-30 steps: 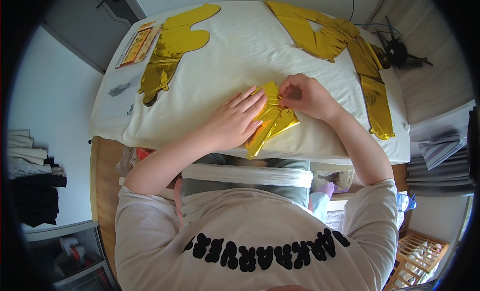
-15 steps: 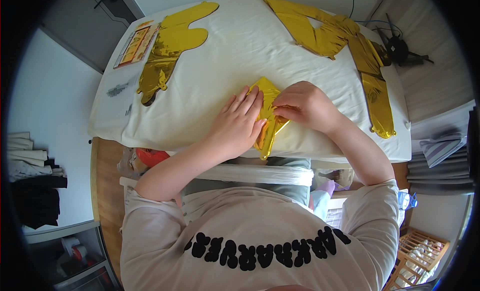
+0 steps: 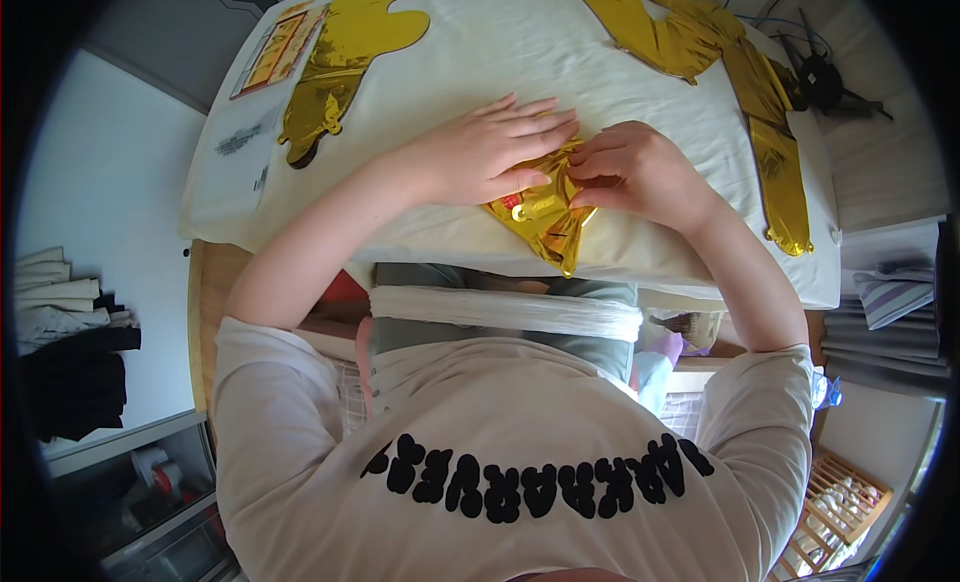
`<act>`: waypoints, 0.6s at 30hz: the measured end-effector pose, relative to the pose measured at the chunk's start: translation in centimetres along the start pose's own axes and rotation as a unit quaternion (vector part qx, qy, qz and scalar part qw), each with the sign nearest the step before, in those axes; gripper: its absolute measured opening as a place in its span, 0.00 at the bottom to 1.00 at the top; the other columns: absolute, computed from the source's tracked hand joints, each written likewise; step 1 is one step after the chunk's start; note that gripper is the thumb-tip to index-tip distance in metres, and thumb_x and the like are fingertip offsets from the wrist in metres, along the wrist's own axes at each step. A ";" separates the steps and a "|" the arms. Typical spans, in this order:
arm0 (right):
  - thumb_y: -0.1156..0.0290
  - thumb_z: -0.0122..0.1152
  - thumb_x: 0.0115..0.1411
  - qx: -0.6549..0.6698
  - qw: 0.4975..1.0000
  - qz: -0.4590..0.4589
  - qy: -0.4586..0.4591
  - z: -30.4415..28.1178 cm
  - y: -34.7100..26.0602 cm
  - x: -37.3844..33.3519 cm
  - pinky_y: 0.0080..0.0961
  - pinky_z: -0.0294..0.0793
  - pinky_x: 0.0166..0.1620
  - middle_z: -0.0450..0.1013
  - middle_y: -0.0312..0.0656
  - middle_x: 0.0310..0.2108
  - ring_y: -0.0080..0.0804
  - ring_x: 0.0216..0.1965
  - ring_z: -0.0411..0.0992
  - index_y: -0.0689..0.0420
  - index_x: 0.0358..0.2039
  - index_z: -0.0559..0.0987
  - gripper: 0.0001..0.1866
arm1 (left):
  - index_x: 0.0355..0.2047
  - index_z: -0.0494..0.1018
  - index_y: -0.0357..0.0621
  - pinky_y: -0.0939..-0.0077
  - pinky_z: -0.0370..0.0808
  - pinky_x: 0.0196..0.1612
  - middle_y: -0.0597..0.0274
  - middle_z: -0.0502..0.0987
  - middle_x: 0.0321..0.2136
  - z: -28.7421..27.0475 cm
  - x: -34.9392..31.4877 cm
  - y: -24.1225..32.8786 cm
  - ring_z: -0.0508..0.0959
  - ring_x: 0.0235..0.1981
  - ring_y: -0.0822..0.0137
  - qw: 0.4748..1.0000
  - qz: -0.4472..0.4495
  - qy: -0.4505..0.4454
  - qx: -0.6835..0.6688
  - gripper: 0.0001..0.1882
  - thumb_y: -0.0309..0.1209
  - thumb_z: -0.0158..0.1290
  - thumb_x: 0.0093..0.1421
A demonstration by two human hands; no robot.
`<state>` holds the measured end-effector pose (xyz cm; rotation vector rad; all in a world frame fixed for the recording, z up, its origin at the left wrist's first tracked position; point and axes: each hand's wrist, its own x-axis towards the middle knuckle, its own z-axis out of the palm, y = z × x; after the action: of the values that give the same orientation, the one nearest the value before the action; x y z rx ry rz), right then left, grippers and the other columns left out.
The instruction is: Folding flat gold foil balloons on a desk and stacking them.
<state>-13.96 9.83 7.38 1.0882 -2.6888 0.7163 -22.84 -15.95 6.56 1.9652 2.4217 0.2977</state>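
A crumpled gold foil balloon, uninflated, lies near the front edge of the white-covered table. My left hand rests over its far left part, fingers stretched out toward the far right and the thumb lying on the foil. A small patch of red shows beside that thumb. On the right side, my right hand has its fingers bent together, pinching the edge of the foil. The balloon's near end narrows to a tip that points at me. Both hands cover its far part.
A flat gold foil balloon lies far left, beside a printed card and a clear plastic bag. More gold foil pieces lie along the far right. A black device with antennas stands at the right edge.
My left hand has slid farther away and turned more sideways across the foil. The balloon looks more crumpled and wider at its near end. My right hand has shifted slightly right. The view has tilted.
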 end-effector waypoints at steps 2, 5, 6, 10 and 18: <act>0.66 0.79 0.47 -0.006 1.000 0.005 -0.008 0.0 -0.1 -0.1 0.36 0.78 0.44 0.82 0.40 0.34 0.42 0.38 0.79 0.57 0.31 0.85 0.13 | 0.74 0.55 0.46 0.48 0.52 0.76 0.56 0.57 0.74 1.1 0.0 -0.5 0.53 0.76 0.54 1.000 0.017 -0.008 0.005 0.34 0.42 0.48 0.73; 0.66 0.78 0.47 -0.010 1.000 0.013 -0.008 0.1 -0.4 -0.3 0.37 0.78 0.43 0.80 0.39 0.34 0.42 0.37 0.78 0.56 0.31 0.83 0.14 | 0.74 0.55 0.47 0.48 0.50 0.77 0.57 0.56 0.74 2.0 -0.1 -0.9 0.53 0.76 0.55 0.999 0.039 -0.020 0.010 0.33 0.41 0.48 0.73; 0.66 0.77 0.48 -0.023 1.000 -0.003 0.004 0.0 -0.6 -0.2 0.37 0.78 0.44 0.80 0.39 0.36 0.43 0.38 0.78 0.56 0.31 0.82 0.13 | 0.74 0.56 0.47 0.49 0.50 0.77 0.57 0.57 0.74 2.2 -0.1 -1.0 0.53 0.76 0.56 0.999 0.043 -0.025 0.010 0.33 0.40 0.47 0.72; 0.69 0.75 0.49 -0.088 0.991 -0.098 0.037 0.4 -0.6 -0.5 0.40 0.79 0.48 0.78 0.41 0.42 0.44 0.43 0.78 0.55 0.35 0.82 0.13 | 0.74 0.57 0.47 0.52 0.50 0.77 0.58 0.57 0.74 2.5 -0.2 -1.1 0.53 0.76 0.57 0.999 0.046 -0.019 0.018 0.32 0.39 0.48 0.72; 0.76 0.71 0.45 -0.079 0.991 -0.104 0.018 1.3 -5.8 -2.8 0.40 0.79 0.54 0.79 0.44 0.45 0.44 0.50 0.79 0.58 0.44 0.83 0.21 | 0.72 0.60 0.47 0.56 0.54 0.76 0.60 0.61 0.73 3.3 -0.3 -1.4 0.57 0.75 0.59 0.997 0.063 0.044 0.005 0.30 0.44 0.46 0.74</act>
<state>-7.90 7.34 7.57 1.2756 -2.5022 0.4753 -23.70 -16.06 3.05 2.1580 2.3586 0.3810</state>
